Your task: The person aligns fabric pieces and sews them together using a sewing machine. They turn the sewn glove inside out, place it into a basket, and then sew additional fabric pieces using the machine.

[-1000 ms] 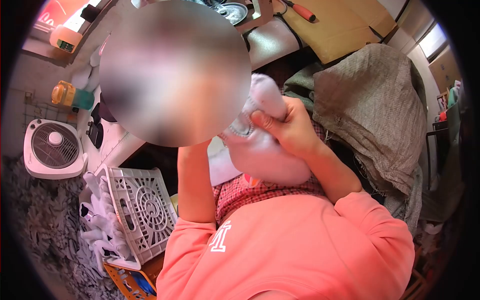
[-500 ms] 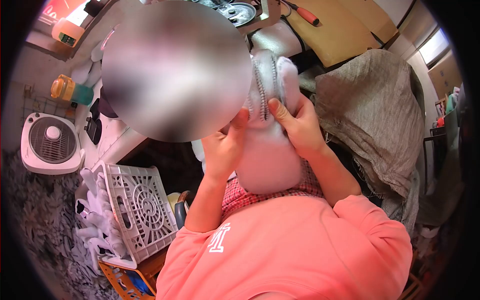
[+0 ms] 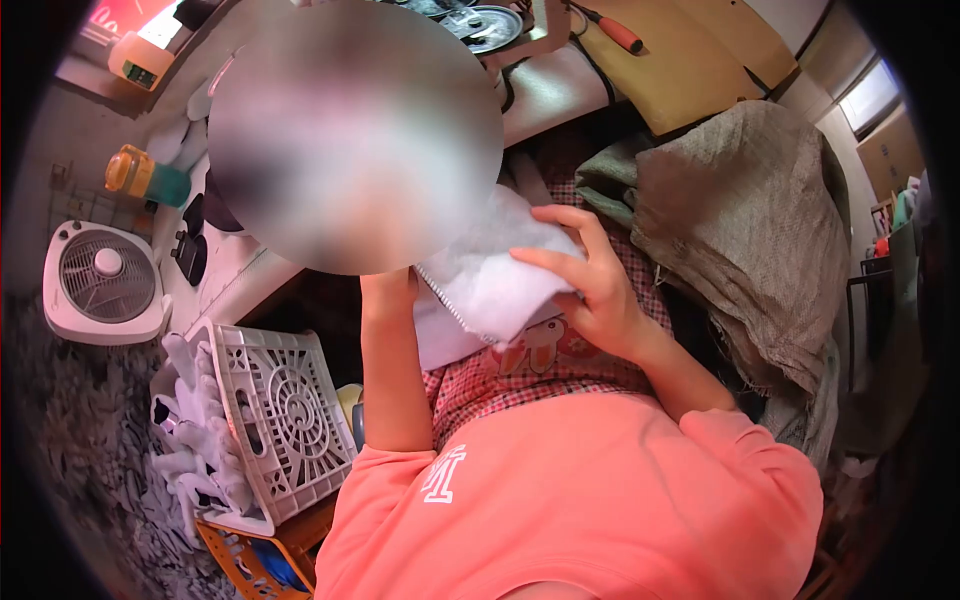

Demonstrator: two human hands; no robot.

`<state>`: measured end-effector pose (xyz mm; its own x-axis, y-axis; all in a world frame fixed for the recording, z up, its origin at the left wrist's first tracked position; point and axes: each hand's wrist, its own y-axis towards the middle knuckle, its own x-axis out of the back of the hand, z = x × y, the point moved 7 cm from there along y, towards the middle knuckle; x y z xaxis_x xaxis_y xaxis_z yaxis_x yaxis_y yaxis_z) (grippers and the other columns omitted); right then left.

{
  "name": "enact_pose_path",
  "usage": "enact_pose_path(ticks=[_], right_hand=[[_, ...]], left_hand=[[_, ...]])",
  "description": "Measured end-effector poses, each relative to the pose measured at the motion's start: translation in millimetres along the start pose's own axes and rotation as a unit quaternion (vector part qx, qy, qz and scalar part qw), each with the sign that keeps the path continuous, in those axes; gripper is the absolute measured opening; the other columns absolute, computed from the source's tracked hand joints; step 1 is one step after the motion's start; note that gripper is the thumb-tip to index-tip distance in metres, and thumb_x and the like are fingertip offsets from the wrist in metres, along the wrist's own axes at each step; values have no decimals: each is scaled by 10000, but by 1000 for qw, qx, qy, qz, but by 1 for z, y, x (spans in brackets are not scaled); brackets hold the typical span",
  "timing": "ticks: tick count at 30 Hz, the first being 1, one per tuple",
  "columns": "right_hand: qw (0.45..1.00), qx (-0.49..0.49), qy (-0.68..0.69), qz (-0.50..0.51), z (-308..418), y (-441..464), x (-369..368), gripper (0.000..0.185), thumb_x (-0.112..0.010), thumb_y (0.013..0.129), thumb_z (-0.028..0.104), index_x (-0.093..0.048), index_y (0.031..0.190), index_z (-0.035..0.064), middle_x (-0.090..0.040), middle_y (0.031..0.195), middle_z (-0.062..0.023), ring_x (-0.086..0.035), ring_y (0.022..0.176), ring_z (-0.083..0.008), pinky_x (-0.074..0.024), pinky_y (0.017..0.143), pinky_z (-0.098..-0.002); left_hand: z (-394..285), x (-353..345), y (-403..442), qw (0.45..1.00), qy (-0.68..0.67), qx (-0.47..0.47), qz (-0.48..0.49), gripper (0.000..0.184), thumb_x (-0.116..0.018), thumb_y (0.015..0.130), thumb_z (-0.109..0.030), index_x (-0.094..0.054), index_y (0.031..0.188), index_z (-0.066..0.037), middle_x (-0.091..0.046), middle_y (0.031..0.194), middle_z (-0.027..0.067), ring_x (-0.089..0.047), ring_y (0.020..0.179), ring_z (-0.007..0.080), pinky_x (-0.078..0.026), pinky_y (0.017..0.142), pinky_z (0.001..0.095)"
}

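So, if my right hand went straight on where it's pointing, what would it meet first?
The white fabric, which your right hand appears to touch now; farther on, it's too blurred to tell.

Left forearm (image 3: pixel 397 365): I see it run almost straight forward; its hand is blurred from my view. Right forearm (image 3: pixel 690 372): slants forward and inward toward my midline. Right hand (image 3: pixel 600 295): two digits extended and parted, pointing left; I cannot make out the rest.

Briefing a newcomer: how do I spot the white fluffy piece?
Find the coral sweatshirt, then the red checked fabric beyond. Over that, at the right hand, the white fluffy piece shows a dark stitched edge, unlike the coarse brown sack.
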<state>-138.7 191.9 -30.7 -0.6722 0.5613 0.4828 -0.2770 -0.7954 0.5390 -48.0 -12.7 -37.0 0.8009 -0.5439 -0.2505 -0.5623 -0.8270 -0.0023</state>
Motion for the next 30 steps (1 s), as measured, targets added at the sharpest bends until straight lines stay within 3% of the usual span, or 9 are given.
enact_pose_path(ticks=[2,4,5,7,9,13,18,22,30], right_hand=[[998,-31,34,-34,-3,5,2,476,-584,739,-137,-660,1159,74,-461,1283,-199,-478,1188,-363,-415,1011,-390],[996,-48,56,-44,-10,10,2,407,-578,797,-60,-658,1167,90,-464,1286,-189,-461,1187,-360,-391,1019,-365],[994,-64,79,-27,-12,11,0,307,-522,881,14,-651,1158,48,-449,1300,-165,-447,1203,-312,-368,1028,-334],[971,-124,203,-28,-24,11,-8,277,-490,914,41,-639,1144,6,-438,1301,-146,-457,1193,-267,-378,1018,-322],[860,-238,448,-49,-35,10,-22,295,-430,969,102,-617,1074,-101,-405,1295,-91,-477,1152,-148,-407,986,-291],[867,-209,450,-50,-28,20,-15,304,-436,966,119,-625,1041,-106,-399,1288,-76,-491,1109,-119,-432,934,-273],[943,-149,290,-60,-21,24,-7,321,-430,956,147,-681,1031,-38,-477,1247,-133,-451,1142,-226,-372,979,-338],[974,-107,186,-68,-9,28,2,327,-435,956,174,-700,1038,1,-514,1218,-164,-420,1166,-287,-325,1021,-376],[996,-44,-37,-70,6,27,2,326,-435,957,200,-699,1008,15,-544,1189,-133,-455,1111,-285,-314,993,-381]], left_hand=[[2,-1,-1,998,61,-24,-1,549,-540,988,-330,-401,1338,69,-514,1270,156,-529,1118,216,-428,954,344],[-24,3,-16,904,336,-217,-152,696,-607,936,-332,-277,1400,70,-340,1363,222,-366,1257,298,-298,1071,401],[-27,1,-30,891,341,-246,-170,831,-679,869,-338,-207,1425,60,-241,1371,248,-266,1285,351,-234,1087,450],[-41,-18,-58,855,387,-320,-130,809,-698,851,-329,-250,1410,46,-260,1366,241,-280,1274,350,-255,1066,456],[-53,-41,-86,809,429,-391,-89,788,-717,832,-319,-293,1396,32,-279,1361,234,-294,1262,348,-276,1044,462],[-45,-67,-95,764,525,-376,-1,552,-685,718,-129,-479,1216,-7,-429,1262,181,-352,1208,351,-284,1011,477],[-31,-70,-95,731,573,-371,6,505,-557,604,19,-533,1107,-25,-508,1181,149,-388,1160,355,-281,983,479],[-29,-75,-98,811,460,-359,47,410,-641,692,-32,-529,1086,-39,-512,1145,143,-408,1111,337,-289,955,448],[-19,-57,-91,840,459,-284,60,302,-573,743,19,-541,1036,-48,-541,1069,114,-430,1027,319,-294,962,429]])
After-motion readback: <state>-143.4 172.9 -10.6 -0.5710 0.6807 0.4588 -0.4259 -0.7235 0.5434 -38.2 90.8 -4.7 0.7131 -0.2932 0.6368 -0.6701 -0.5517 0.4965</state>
